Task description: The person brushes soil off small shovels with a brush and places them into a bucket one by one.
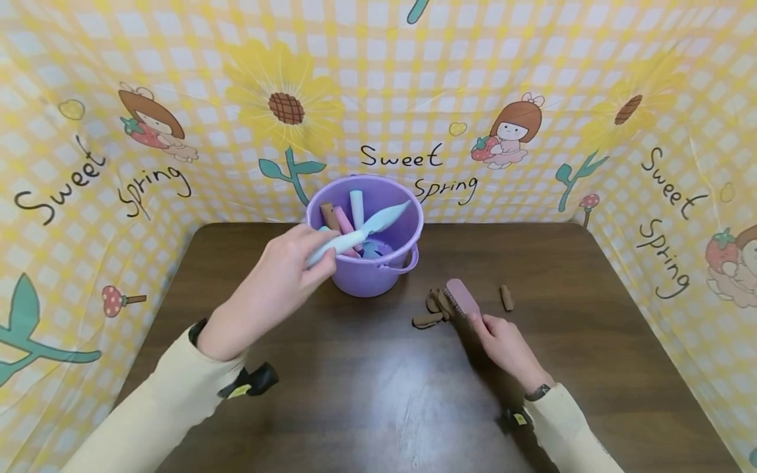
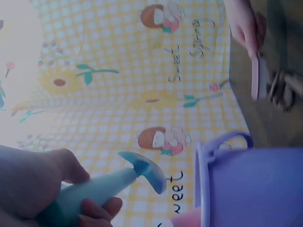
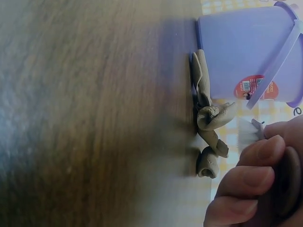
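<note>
My left hand [image 1: 266, 289] grips a light blue toy trowel [image 1: 337, 246] by its handle, over the rim of a purple bucket [image 1: 367, 279]. The trowel's blade points up to the right above the bucket mouth. Inside the bucket stand several handles, among them a brown one [image 1: 328, 215], a pink one [image 1: 343, 221] and a pale blue one [image 1: 357, 207]. In my right hand [image 1: 511, 345] is a pink brush [image 1: 461, 297], its bristles turned left toward a small heap of curled brown clay pieces [image 1: 440, 305]. The right wrist view shows this clay [image 3: 213, 118] close by the bristles [image 3: 247, 133].
A separate clay roll [image 1: 506, 297] lies right of the brush on the dark wooden table [image 1: 331, 394]. The bucket's handle [image 1: 408, 263] hangs on its right side. Yellow checked cloth [image 1: 378, 85] with printed figures walls the table at the back and both sides.
</note>
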`<state>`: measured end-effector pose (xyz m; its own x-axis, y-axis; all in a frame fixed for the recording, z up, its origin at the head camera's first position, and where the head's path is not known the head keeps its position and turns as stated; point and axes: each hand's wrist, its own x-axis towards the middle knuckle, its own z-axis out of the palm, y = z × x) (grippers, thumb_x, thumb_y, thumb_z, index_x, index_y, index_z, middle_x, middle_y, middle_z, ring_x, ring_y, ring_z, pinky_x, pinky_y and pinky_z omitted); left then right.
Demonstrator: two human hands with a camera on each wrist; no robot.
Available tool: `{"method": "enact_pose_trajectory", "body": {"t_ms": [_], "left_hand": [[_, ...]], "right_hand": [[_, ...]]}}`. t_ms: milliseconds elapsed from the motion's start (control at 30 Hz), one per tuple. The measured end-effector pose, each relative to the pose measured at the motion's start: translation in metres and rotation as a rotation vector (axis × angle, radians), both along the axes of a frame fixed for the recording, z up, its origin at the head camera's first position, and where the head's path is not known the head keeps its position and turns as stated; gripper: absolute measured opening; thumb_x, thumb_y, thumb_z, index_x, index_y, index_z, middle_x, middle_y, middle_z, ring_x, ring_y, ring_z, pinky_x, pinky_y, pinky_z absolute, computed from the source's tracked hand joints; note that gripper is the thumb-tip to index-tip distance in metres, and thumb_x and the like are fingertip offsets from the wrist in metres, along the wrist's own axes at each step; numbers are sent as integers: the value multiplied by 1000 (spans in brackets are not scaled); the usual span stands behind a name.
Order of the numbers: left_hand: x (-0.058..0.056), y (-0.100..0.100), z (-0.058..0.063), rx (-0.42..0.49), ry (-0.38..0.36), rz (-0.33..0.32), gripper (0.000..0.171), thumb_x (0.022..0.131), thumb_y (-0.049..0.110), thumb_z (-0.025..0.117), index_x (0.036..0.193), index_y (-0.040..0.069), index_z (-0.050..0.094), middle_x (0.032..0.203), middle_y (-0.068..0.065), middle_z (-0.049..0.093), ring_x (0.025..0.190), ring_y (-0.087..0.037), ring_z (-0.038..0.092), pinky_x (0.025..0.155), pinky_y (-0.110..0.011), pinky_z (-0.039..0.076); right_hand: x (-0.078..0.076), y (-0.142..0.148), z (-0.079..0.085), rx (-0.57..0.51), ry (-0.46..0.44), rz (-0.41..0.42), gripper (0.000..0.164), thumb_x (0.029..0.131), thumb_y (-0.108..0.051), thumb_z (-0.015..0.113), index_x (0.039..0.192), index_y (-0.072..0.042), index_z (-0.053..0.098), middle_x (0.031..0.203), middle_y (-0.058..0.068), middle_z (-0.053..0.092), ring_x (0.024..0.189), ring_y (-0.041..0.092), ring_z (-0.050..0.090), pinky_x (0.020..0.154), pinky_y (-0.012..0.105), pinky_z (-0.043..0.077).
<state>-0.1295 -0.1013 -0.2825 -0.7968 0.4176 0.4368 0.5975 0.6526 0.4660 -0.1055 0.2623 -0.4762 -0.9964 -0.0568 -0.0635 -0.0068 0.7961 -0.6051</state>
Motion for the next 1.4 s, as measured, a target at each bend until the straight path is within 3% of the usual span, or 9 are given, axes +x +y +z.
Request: {"method": "enact_pose_trajectory", "body": {"t_ms": [300,533,667,833,1200,1400], "left_hand": [[-24,19,0,-154,-17,49,15,92,17,57,99,5,65,96,-13,53,83,-24,49,68,-38,45],[-43,43,-8,-253,-8,88,15,87,8,58,74,5,52,70,-9,49,70,-25,46,62,-36,40],[-51,53,-17,-295,-20,108,10,87,5,57,78,2,55,73,-12,52,72,-27,51,65,-37,44],[-55,60,-27,-344,-57,163,7,88,6,58,83,1,60,81,-14,52,74,-28,55,59,-39,47],[-68,58,-36,-334,-152,174,6,89,9,60,87,4,56,83,-12,51,70,-26,53,55,-38,45],[-73,58,-37,-273,-116,174,11,92,15,60,94,5,57,92,-13,48,73,-30,54,62,-40,46]], "right_hand": [[3,-1,-3,-3,-49,-5,50,96,-52,41,69,-11,50,57,-1,37,49,14,38,49,27,33],[4,-4,-2,-10,-49,-17,53,94,-56,39,68,-11,49,56,-2,37,49,14,37,49,27,33],[6,-6,-2,-24,-60,-17,54,93,-57,39,68,-11,49,56,-2,37,49,14,37,49,26,32],[7,-8,-1,-13,-48,-9,52,94,-56,40,67,-12,49,56,-2,37,48,13,37,49,26,32],[9,-12,5,-16,-24,3,50,94,-54,42,66,-13,47,56,-3,35,47,11,35,46,24,30],[9,-15,10,-27,-6,10,52,93,-56,42,64,-13,46,55,-5,33,46,10,32,45,24,28]]}}
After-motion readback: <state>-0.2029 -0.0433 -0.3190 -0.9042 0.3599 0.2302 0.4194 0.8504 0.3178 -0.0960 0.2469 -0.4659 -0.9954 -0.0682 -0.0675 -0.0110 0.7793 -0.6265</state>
